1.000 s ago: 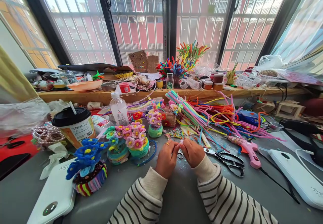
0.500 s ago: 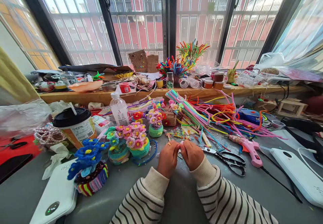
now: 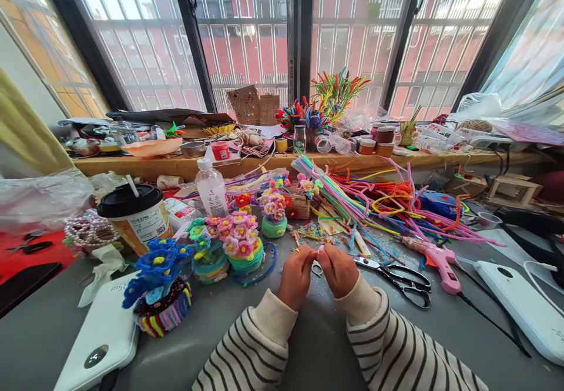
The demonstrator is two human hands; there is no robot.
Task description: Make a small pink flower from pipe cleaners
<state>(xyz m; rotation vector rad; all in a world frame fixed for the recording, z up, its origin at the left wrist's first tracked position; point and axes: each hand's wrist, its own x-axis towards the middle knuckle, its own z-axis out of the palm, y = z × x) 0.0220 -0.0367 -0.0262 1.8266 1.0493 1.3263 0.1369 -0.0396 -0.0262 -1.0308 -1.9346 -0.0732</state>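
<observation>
My left hand [image 3: 298, 274] and my right hand [image 3: 338, 270] meet fingertip to fingertip above the grey table. Both are closed in a pinch, and whatever small thing lies between the fingers is hidden. Just right of my right hand lie black-handled scissors [image 3: 399, 276]. A small metal ring [image 3: 316, 268] shows on the table between my hands. To the left stand a pot of pink pipe-cleaner flowers [image 3: 240, 239], a blue pipe-cleaner loop [image 3: 269, 267] and a striped pot with blue flowers [image 3: 161, 308].
A pink glue gun [image 3: 440, 261] with a black cable lies at right, near a white power bank [image 3: 520, 308]. Bundled pipe cleaners [image 3: 335, 194] spread behind my hands. A lidded cup [image 3: 136, 211] and a plastic bottle [image 3: 211, 191] stand at left; a second white device [image 3: 99, 338] lies in front.
My hands stay pinched together in nearly the same place. The whole view has shifted slightly, with things appearing a little further right.
</observation>
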